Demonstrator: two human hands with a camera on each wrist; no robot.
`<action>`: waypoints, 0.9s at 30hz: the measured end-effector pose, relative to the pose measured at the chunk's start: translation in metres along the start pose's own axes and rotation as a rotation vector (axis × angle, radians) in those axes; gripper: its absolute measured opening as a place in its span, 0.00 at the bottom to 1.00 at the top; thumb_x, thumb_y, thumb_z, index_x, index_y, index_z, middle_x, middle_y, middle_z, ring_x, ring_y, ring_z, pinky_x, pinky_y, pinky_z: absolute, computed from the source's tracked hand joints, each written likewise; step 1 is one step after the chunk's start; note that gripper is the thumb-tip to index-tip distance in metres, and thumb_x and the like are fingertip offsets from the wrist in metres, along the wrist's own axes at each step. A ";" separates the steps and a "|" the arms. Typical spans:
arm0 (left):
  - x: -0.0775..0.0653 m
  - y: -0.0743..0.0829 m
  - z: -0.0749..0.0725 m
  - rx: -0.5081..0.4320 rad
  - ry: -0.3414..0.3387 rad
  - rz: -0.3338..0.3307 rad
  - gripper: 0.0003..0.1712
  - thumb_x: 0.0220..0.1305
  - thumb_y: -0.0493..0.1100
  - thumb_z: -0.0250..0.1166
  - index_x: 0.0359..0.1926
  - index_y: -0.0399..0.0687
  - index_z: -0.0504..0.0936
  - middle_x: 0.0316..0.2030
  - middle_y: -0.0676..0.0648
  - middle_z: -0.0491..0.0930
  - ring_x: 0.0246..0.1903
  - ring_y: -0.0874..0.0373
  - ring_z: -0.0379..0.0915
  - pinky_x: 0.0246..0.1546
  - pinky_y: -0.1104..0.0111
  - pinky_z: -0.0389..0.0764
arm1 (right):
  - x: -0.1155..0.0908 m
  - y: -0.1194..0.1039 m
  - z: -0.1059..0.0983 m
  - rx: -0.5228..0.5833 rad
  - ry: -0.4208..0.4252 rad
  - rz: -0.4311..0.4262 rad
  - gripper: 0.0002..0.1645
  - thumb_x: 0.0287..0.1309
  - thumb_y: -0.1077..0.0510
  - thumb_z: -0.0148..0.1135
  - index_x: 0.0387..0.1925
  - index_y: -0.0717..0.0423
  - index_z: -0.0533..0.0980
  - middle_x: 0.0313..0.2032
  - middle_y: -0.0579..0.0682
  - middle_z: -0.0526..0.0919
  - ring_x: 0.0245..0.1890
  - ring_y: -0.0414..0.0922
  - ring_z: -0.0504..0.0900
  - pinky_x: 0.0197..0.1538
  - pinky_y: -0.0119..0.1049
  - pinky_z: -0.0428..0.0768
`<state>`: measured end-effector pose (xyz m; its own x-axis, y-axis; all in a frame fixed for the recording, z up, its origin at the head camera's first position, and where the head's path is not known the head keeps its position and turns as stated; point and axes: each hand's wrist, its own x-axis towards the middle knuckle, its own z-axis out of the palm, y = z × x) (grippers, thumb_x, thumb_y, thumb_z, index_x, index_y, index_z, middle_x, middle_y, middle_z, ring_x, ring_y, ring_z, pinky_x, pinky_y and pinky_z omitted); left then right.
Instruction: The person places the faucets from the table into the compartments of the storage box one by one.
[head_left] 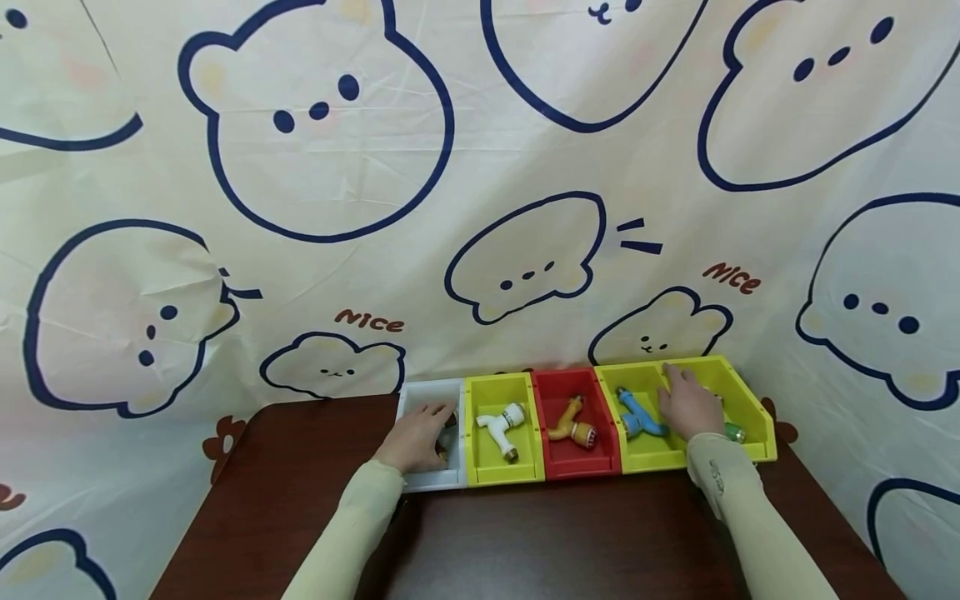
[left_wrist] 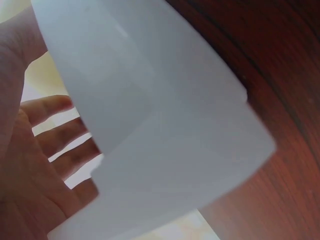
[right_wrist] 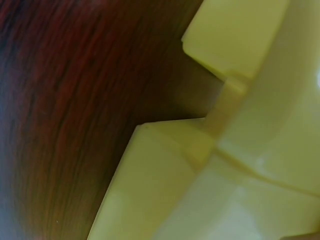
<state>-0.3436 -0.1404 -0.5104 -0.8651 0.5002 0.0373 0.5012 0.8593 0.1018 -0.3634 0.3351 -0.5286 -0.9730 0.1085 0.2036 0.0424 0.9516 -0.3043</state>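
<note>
My left hand (head_left: 414, 437) reaches over the pale grey bin (head_left: 435, 479) at the row's left end. Its fingers are loosely spread, and a dark, metallic-looking item (head_left: 447, 433) shows partly beneath it. In the left wrist view the fingers (left_wrist: 60, 137) show beyond the bin's wall (left_wrist: 165, 150). At the other end, my right hand (head_left: 690, 404) lies over the yellow double bin (head_left: 652, 463), fingers stretched toward its back edge. A blue tap (head_left: 640, 414) lies left of that hand; a green tap (head_left: 734, 432) is partly hidden on its right.
Between the hands stand a yellow bin (head_left: 504, 475) with a white tap (head_left: 501, 429) and a red bin (head_left: 581, 467) with an orange tap (head_left: 574, 427). The row stands on a dark wooden table (head_left: 555, 542), with a cartoon-printed cloth (head_left: 525, 167) behind.
</note>
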 end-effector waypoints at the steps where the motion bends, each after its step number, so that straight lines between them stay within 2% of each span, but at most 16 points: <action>1: 0.000 0.000 0.000 0.003 -0.001 0.003 0.52 0.42 0.51 0.75 0.70 0.47 0.64 0.62 0.45 0.70 0.58 0.47 0.68 0.56 0.54 0.70 | 0.000 0.000 0.000 0.000 -0.001 0.000 0.30 0.68 0.50 0.47 0.67 0.59 0.62 0.56 0.67 0.69 0.41 0.66 0.76 0.43 0.68 0.69; 17: 0.000 0.000 0.003 0.031 -0.012 -0.005 0.52 0.43 0.51 0.74 0.71 0.50 0.63 0.62 0.47 0.70 0.58 0.48 0.69 0.56 0.54 0.71 | -0.002 -0.002 -0.001 -0.002 -0.002 0.004 0.29 0.68 0.50 0.48 0.66 0.59 0.63 0.56 0.67 0.70 0.41 0.66 0.76 0.42 0.67 0.69; 27: -0.001 0.001 0.004 0.014 -0.022 -0.010 0.51 0.45 0.50 0.73 0.72 0.51 0.61 0.64 0.47 0.69 0.60 0.47 0.67 0.57 0.52 0.70 | 0.000 0.000 0.001 0.012 -0.013 0.031 0.31 0.69 0.50 0.47 0.68 0.59 0.61 0.56 0.66 0.69 0.42 0.65 0.75 0.48 0.70 0.66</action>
<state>-0.3426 -0.1395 -0.5142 -0.8698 0.4932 0.0148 0.4925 0.8659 0.0877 -0.3638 0.3345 -0.5296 -0.9741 0.1341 0.1818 0.0701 0.9444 -0.3213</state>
